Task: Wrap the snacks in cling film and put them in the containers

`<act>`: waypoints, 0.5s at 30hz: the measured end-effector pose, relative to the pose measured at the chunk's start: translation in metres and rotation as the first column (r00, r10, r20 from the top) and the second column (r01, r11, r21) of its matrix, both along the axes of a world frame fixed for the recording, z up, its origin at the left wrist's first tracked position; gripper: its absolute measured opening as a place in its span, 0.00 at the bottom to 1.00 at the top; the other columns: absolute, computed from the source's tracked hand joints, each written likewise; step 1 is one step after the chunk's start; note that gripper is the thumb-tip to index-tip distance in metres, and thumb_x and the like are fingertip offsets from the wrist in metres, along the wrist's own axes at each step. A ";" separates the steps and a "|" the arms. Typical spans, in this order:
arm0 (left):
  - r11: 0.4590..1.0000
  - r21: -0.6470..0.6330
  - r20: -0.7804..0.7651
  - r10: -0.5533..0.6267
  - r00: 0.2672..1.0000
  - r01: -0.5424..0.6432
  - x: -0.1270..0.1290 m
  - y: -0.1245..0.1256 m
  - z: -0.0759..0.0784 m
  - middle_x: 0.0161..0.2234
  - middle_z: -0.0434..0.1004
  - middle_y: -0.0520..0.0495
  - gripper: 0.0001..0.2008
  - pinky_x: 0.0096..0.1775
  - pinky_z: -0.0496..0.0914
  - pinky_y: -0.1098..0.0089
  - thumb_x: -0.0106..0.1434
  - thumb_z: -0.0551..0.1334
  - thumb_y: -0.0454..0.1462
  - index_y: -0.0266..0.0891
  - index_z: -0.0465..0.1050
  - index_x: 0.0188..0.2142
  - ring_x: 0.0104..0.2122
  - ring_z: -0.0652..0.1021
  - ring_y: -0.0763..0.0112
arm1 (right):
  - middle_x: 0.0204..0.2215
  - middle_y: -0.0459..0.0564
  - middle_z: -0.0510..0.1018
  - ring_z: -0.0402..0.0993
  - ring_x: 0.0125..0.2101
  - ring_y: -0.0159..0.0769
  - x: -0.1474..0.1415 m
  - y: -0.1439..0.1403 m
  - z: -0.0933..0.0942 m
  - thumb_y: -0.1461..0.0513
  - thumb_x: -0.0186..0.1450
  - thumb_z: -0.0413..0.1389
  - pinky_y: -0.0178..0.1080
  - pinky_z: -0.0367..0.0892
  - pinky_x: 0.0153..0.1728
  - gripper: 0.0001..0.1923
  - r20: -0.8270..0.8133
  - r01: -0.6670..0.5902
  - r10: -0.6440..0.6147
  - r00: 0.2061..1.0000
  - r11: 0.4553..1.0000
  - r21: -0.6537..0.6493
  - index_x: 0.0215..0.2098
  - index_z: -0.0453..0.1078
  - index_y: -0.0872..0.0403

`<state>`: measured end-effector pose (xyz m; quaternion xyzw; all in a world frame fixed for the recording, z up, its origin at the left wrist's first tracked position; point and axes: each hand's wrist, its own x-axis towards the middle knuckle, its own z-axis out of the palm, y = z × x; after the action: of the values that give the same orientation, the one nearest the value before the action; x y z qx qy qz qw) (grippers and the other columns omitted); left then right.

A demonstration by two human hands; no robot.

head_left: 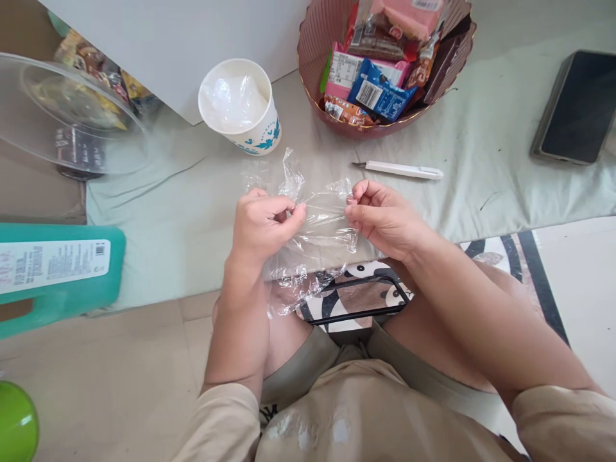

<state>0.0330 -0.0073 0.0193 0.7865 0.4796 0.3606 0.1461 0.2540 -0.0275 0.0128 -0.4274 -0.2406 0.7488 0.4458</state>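
A crinkled sheet of clear plastic wrap (320, 231) is stretched between my two hands above my knees. My left hand (264, 224) pinches its left edge with closed fingers. My right hand (380, 215) pinches the right edge the same way. The wrap's lower part hangs down over a black-and-white patterned pouch (356, 301) lying on my lap. Just beyond my right hand a white utility knife (402, 170) lies on the pale green cloth (481, 167).
A pink basket (312, 38) of wrapped snacks stands at the back. A paper cup (240, 106) lined with plastic sits left of it. A dark phone (575, 106) lies far right. A clear lid (67, 115) and a teal box (58, 269) are on the left.
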 end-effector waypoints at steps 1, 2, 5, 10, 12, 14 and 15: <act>1.000 0.019 0.003 -0.003 1.000 0.003 0.000 0.000 0.000 0.12 0.59 0.60 0.18 0.30 0.64 0.67 0.60 0.65 0.36 0.41 0.64 0.16 0.16 0.57 0.79 | 0.26 0.37 0.70 0.63 0.24 0.22 0.000 0.000 0.002 0.66 0.42 0.76 0.30 0.60 0.24 0.26 -0.012 0.012 -0.013 1.000 1.000 -0.024 0.30 0.65 0.52; 0.999 0.031 0.003 -0.004 1.000 0.004 -0.001 0.001 0.000 0.12 0.59 0.60 0.18 0.30 0.63 0.67 0.60 0.65 0.36 0.41 0.64 0.16 0.16 0.57 0.79 | 0.27 0.37 0.71 0.63 0.25 0.22 0.001 0.001 0.003 0.66 0.41 0.76 0.30 0.59 0.24 0.26 -0.021 0.024 -0.025 0.999 0.999 -0.046 0.31 0.66 0.52; 0.999 0.040 -0.002 0.005 1.000 -0.005 -0.002 0.002 -0.001 0.12 0.59 0.60 0.18 0.29 0.63 0.68 0.60 0.65 0.36 0.40 0.64 0.16 0.16 0.58 0.79 | 0.29 0.39 0.73 0.64 0.25 0.22 0.003 0.001 0.007 0.63 0.45 0.76 0.30 0.60 0.24 0.23 -0.013 0.039 -0.041 0.999 0.996 -0.081 0.33 0.70 0.52; 0.999 0.045 0.012 -0.006 1.000 0.005 -0.002 0.002 -0.002 0.12 0.60 0.60 0.17 0.29 0.63 0.67 0.60 0.65 0.36 0.41 0.65 0.16 0.16 0.58 0.79 | 0.37 0.45 0.81 0.75 0.35 0.29 0.003 -0.002 0.002 0.59 0.50 0.75 0.34 0.68 0.33 0.22 0.037 -0.083 0.084 0.996 0.996 -0.024 0.39 0.74 0.52; 1.000 0.023 -0.005 -0.008 1.000 0.008 -0.002 0.002 -0.003 0.12 0.60 0.60 0.17 0.30 0.64 0.67 0.60 0.65 0.37 0.41 0.66 0.16 0.16 0.58 0.79 | 0.31 0.43 0.80 0.75 0.33 0.30 0.002 -0.004 -0.002 0.58 0.51 0.75 0.35 0.69 0.34 0.22 0.053 -0.140 0.139 0.989 0.990 0.018 0.40 0.74 0.52; 1.000 -0.002 -0.022 -0.002 1.000 0.002 -0.003 0.001 -0.003 0.12 0.60 0.60 0.18 0.32 0.65 0.67 0.61 0.65 0.37 0.41 0.66 0.17 0.16 0.59 0.79 | 0.26 0.40 0.76 0.73 0.29 0.28 0.001 -0.005 -0.005 0.57 0.52 0.75 0.36 0.68 0.33 0.21 0.073 -0.143 0.139 0.988 0.989 0.044 0.38 0.74 0.52; 1.000 -0.008 -0.026 0.001 1.000 -0.001 -0.004 0.001 -0.003 0.12 0.60 0.60 0.18 0.32 0.65 0.67 0.61 0.65 0.38 0.41 0.66 0.16 0.16 0.59 0.79 | 0.25 0.39 0.75 0.72 0.28 0.27 0.001 -0.005 -0.006 0.57 0.52 0.75 0.35 0.68 0.32 0.21 0.082 -0.132 0.128 0.988 0.990 0.049 0.38 0.74 0.53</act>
<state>0.0293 -0.0062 0.0163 0.7903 0.4832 0.3485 0.1432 0.2550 -0.0327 0.0065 -0.4277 -0.3055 0.7520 0.3978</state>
